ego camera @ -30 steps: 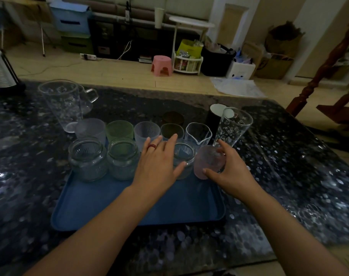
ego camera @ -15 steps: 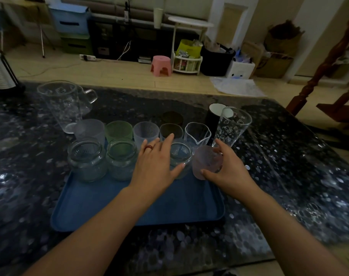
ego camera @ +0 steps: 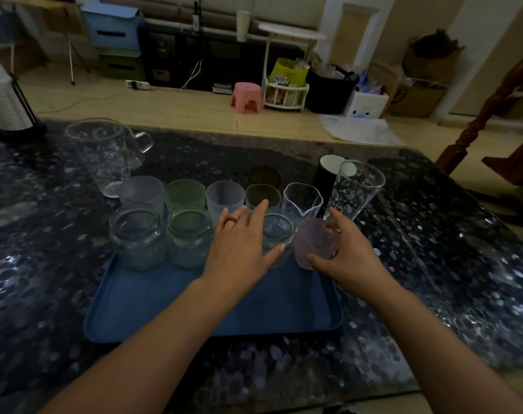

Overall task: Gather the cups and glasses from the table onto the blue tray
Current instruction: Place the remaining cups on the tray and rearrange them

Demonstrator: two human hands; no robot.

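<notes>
A blue tray [ego camera: 164, 309] lies on the dark speckled table. Along its far part stand several cups and jars: two clear jars [ego camera: 138, 237] at the left, a frosted cup [ego camera: 142, 189], a green cup [ego camera: 185, 194] and more behind. My right hand [ego camera: 348, 255] grips a pink frosted cup [ego camera: 312, 243] at the tray's far right corner. My left hand [ego camera: 242, 246] rests with straight fingers against a clear jar [ego camera: 279, 234] next to the pink cup. A tall printed glass [ego camera: 355, 189] stands just right of the tray.
A large clear pitcher [ego camera: 102, 150] stands on the table beyond the tray's left end. A black mug [ego camera: 326, 174] and a dark cup [ego camera: 264, 174] stand behind the row. The table's far edge [ego camera: 254, 135] meets a wooden floor with a pink stool [ego camera: 247, 95].
The pink cup in my right hand has shifted slightly left, closer to the clear jar. My left hand has stayed against that jar.
</notes>
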